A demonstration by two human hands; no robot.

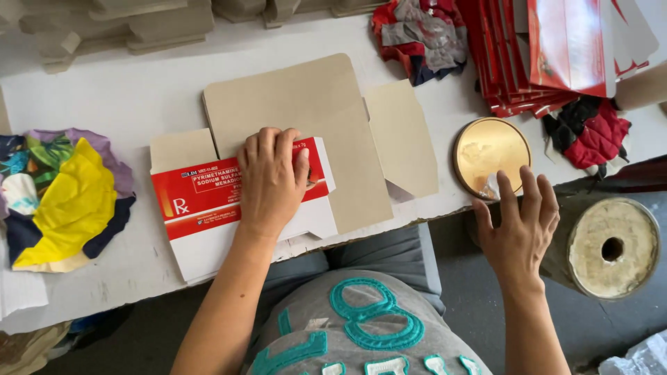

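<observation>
A white work table (104,97) is carrying everything, its near edge running right against the person's lap. Across its middle a flat, unfolded carton blank (306,104) is lying brown side up, with one red-and-white printed panel (201,198) folded over towards the person. The left hand (272,177) is pressing palm-down on that panel, fingers spread flat and gripping nothing, apparently pinning the fold so that it is not springing back. To the right, a stack of red printed blanks (549,48) is waiting at the far corner, within reach. On the left, a heap of coloured rags (66,198) is sitting at the table edge. Near the right edge a round gold tin lid (490,153) is holding a pale paste, probably glue. The right hand (520,226) is hovering open just at its rim, fingers splayed and empty.
</observation>
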